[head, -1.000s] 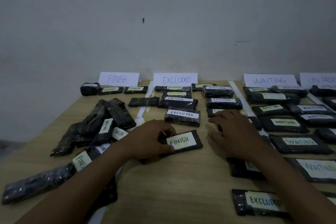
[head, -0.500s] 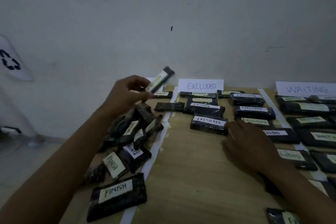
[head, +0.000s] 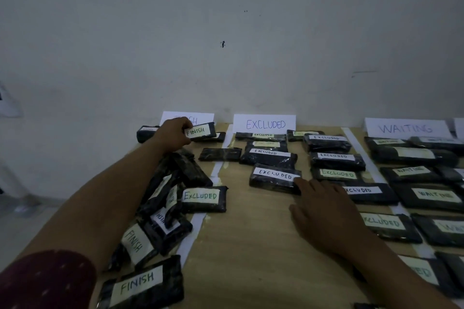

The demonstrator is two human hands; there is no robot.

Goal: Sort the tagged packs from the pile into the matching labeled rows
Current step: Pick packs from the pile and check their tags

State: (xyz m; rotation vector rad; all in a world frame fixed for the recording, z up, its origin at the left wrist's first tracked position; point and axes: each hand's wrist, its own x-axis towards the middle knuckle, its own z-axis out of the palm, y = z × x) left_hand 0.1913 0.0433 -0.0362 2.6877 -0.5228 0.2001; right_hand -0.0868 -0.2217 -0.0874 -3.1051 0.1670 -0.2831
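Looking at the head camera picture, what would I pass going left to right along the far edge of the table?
Dark pack → left hand → the FINISH pack it grips → EXCLUDED sign → WAITING sign.

Two hands point(head: 173, 134) point(head: 324, 218), four signs point(head: 265, 124), thirty-odd packs point(head: 275, 178)

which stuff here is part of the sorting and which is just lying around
Job: left hand gripping FINISH pack; pile of tagged packs; EXCLUDED card; WAITING card; tape strip.
Lying about: dark mark on wall; white object at far left edge.
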